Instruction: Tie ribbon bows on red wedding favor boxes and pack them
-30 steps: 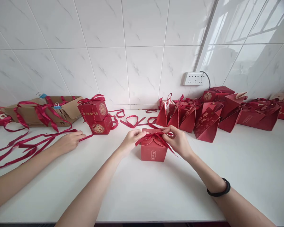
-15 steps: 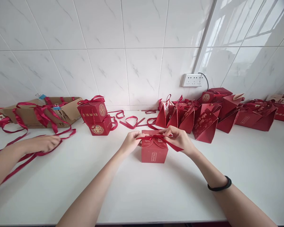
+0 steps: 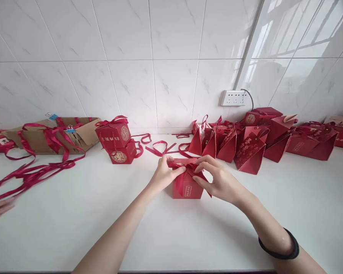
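Note:
A small red gift box [image 3: 193,193] with gold print stands upright in front of me. A red ribbon [image 3: 179,183] is tied over its top, one end hanging down the front face and another at the right. My left hand [image 3: 166,173] presses its thumb on the ribbon near the knot, with its fingers behind the box's top left edge. At the right of the knot, my right hand [image 3: 220,180] curls its thumb and forefinger round the ribbon. Its fingers hide part of the bow.
Two stacked red boxes [image 3: 121,152] and a brown carton [image 3: 34,139] draped with ribbon stand left. Loose ribbons [image 3: 42,173] lie by another person's hand [image 3: 0,208]. Several red boxes [image 3: 250,150] stand right, below a power strip [image 3: 233,98].
My left thumb has moved onto the knot. A ribbon end now hangs down the box front. My right hand's fingers have spread more. The other person's hand has drawn back toward the lower left.

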Demonstrator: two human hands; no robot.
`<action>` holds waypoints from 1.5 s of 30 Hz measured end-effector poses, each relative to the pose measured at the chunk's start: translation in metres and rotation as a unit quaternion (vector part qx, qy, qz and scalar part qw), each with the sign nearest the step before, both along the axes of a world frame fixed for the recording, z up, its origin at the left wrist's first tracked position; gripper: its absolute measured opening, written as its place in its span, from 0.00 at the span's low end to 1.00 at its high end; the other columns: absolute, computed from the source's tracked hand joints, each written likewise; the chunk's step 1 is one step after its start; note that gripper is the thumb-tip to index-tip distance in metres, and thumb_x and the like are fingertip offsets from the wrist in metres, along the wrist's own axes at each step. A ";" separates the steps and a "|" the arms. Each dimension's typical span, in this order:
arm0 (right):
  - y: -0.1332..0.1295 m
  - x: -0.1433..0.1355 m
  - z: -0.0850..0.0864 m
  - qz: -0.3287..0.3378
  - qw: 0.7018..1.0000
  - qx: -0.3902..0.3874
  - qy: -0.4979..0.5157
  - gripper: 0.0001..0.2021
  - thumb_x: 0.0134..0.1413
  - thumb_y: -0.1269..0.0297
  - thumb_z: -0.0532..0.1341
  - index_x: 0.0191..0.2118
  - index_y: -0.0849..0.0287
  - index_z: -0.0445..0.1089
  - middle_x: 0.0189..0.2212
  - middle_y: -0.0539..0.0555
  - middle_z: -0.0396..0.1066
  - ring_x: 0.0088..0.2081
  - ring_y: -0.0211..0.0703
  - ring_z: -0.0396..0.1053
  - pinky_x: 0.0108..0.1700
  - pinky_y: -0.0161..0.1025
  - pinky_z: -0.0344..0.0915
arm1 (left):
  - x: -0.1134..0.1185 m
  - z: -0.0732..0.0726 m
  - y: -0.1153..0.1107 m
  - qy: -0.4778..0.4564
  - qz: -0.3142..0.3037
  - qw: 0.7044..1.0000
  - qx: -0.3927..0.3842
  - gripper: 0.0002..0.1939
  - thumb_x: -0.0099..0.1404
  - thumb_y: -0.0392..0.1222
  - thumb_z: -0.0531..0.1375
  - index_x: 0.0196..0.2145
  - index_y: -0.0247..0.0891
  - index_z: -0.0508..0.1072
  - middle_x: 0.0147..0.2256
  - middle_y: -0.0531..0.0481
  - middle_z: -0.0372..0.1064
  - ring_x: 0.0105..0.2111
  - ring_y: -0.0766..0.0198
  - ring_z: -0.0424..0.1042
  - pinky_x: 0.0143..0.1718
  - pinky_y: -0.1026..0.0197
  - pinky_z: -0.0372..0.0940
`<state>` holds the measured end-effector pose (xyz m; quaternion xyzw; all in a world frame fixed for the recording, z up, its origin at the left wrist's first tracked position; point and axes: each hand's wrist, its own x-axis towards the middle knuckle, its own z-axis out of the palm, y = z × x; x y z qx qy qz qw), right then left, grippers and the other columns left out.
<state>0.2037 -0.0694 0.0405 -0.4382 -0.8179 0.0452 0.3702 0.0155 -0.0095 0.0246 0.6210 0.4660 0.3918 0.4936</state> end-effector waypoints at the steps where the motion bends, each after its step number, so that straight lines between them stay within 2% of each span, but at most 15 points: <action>1: -0.002 0.000 0.001 0.004 1.000 0.003 -0.003 0.05 0.58 0.68 0.56 0.31 0.57 0.65 0.40 0.57 0.66 0.36 0.41 0.69 0.39 0.42 0.69 | 0.001 0.000 -0.001 -0.015 0.008 1.000 -0.017 0.26 0.53 0.47 0.67 0.44 0.41 0.59 0.51 0.43 0.61 0.35 0.64 0.71 0.32 0.62 0.65; 3: -0.005 0.003 0.003 0.004 1.000 0.000 -0.003 0.02 0.58 0.66 0.57 0.35 0.57 0.65 0.42 0.57 0.65 0.38 0.42 0.69 0.41 0.42 0.70 | 0.004 0.000 -0.002 -0.040 0.011 0.998 -0.049 0.30 0.53 0.46 0.67 0.50 0.43 0.57 0.55 0.42 0.57 0.38 0.62 0.71 0.35 0.61 0.66; 4: -0.006 0.005 0.004 -0.005 1.000 -0.006 -0.005 0.05 0.57 0.64 0.59 0.38 0.57 0.65 0.42 0.57 0.65 0.40 0.43 0.69 0.42 0.43 0.71 | 0.005 0.000 -0.003 -0.054 0.006 0.997 -0.062 0.31 0.54 0.45 0.66 0.51 0.43 0.57 0.55 0.42 0.59 0.40 0.61 0.71 0.36 0.61 0.66; 7: -0.007 0.011 0.007 -0.048 0.997 -0.036 -0.047 0.14 0.52 0.60 0.63 0.43 0.58 0.65 0.43 0.57 0.64 0.36 0.44 0.69 0.39 0.46 0.72 | 0.008 0.001 -0.003 -0.094 -0.028 0.991 -0.095 0.25 0.54 0.41 0.65 0.48 0.41 0.60 0.46 0.45 0.67 0.40 0.60 0.71 0.38 0.61 0.65; 11: -0.007 0.014 0.010 -0.030 0.994 -0.063 -0.084 0.03 0.56 0.64 0.60 0.34 0.57 0.69 0.39 0.54 0.66 0.31 0.39 0.68 0.35 0.42 0.71 | 0.009 0.000 -0.002 -0.124 -0.041 0.985 -0.113 0.19 0.53 0.39 0.65 0.41 0.40 0.62 0.37 0.50 0.70 0.36 0.61 0.71 0.35 0.61 0.64; 17: -0.010 0.011 0.010 0.028 0.998 -0.006 -0.051 0.07 0.56 0.72 0.58 0.28 0.59 0.68 0.34 0.53 0.67 0.32 0.37 0.68 0.31 0.36 0.65 | 0.013 -0.003 -0.004 -0.168 -0.013 0.973 -0.158 0.19 0.50 0.39 0.66 0.36 0.40 0.60 0.35 0.51 0.69 0.34 0.62 0.71 0.34 0.61 0.63; 23: -0.013 0.003 0.005 0.094 0.994 -0.013 -0.050 0.10 0.52 0.74 0.61 0.22 0.60 0.65 0.39 0.54 0.72 0.33 0.37 0.70 0.33 0.35 0.65 | 0.015 -0.001 -0.007 -0.176 -0.005 0.970 -0.169 0.16 0.52 0.35 0.63 0.36 0.40 0.60 0.32 0.54 0.67 0.32 0.65 0.68 0.32 0.63 0.62; 26: -0.013 0.001 0.005 0.103 0.994 -0.015 -0.043 0.10 0.51 0.75 0.60 0.22 0.60 0.66 0.38 0.54 0.73 0.33 0.38 0.71 0.34 0.35 0.65 | 0.015 0.002 -0.009 -0.180 -0.006 0.969 -0.169 0.15 0.54 0.38 0.63 0.36 0.39 0.61 0.33 0.53 0.68 0.33 0.64 0.69 0.33 0.62 0.62; 29: -0.014 -0.003 0.007 0.113 0.993 -0.018 -0.031 0.08 0.53 0.73 0.59 0.24 0.60 0.68 0.30 0.54 0.73 0.29 0.37 0.68 0.31 0.34 0.64 | 0.016 0.005 -0.011 -0.180 0.000 0.969 -0.170 0.19 0.53 0.43 0.67 0.37 0.38 0.61 0.35 0.51 0.69 0.35 0.63 0.70 0.35 0.60 0.64; 32: -0.015 -0.007 0.009 0.125 0.991 -0.029 -0.029 0.08 0.51 0.74 0.58 0.24 0.60 0.70 0.25 0.53 0.71 0.27 0.37 0.66 0.29 0.35 0.62 | 0.018 0.006 -0.011 -0.177 0.005 0.969 -0.174 0.26 0.47 0.40 0.71 0.38 0.38 0.61 0.36 0.50 0.70 0.35 0.61 0.71 0.36 0.59 0.64; 36: -0.016 -0.003 0.014 0.173 0.978 -0.112 0.035 0.12 0.52 0.66 0.60 0.19 0.60 0.67 0.21 0.52 0.71 0.25 0.36 0.65 0.30 0.35 0.62 | 0.016 0.005 -0.009 -0.172 -0.013 0.970 -0.171 0.30 0.42 0.39 0.73 0.38 0.39 0.60 0.37 0.49 0.70 0.38 0.58 0.72 0.39 0.56 0.65; 38: -0.013 0.005 0.016 0.139 0.969 -0.159 0.127 0.21 0.57 0.55 0.56 0.17 0.59 0.63 0.18 0.51 0.67 0.22 0.35 0.62 0.27 0.35 0.60 | 0.013 0.003 -0.009 -0.160 -0.034 0.973 -0.161 0.31 0.42 0.40 0.74 0.37 0.39 0.59 0.37 0.49 0.70 0.38 0.58 0.71 0.41 0.56 0.65; 40: -0.008 0.012 0.015 0.018 0.959 -0.197 0.204 0.28 0.59 0.45 0.50 0.14 0.58 0.56 0.14 0.49 0.59 0.18 0.33 0.56 0.23 0.34 0.55 | 0.011 0.002 -0.009 -0.143 -0.062 0.977 -0.142 0.31 0.43 0.42 0.73 0.38 0.39 0.58 0.37 0.50 0.69 0.39 0.58 0.71 0.42 0.55 0.64; 42: -0.002 0.017 0.013 -0.084 0.941 -0.253 0.207 0.30 0.59 0.40 0.46 0.15 0.58 0.53 0.11 0.46 0.51 0.16 0.32 0.52 0.21 0.34 0.52 | 0.010 0.001 -0.011 -0.133 -0.089 0.980 -0.117 0.30 0.45 0.42 0.72 0.38 0.40 0.57 0.37 0.51 0.68 0.40 0.60 0.70 0.43 0.56 0.63; 45: 0.004 0.017 0.010 -0.080 0.937 -0.311 0.136 0.26 0.57 0.41 0.51 0.20 0.58 0.56 0.12 0.44 0.53 0.16 0.33 0.56 0.20 0.33 0.54 | 0.011 0.000 -0.012 -0.126 -0.097 0.983 -0.089 0.28 0.48 0.42 0.70 0.38 0.40 0.57 0.36 0.53 0.66 0.39 0.62 0.69 0.42 0.58 0.62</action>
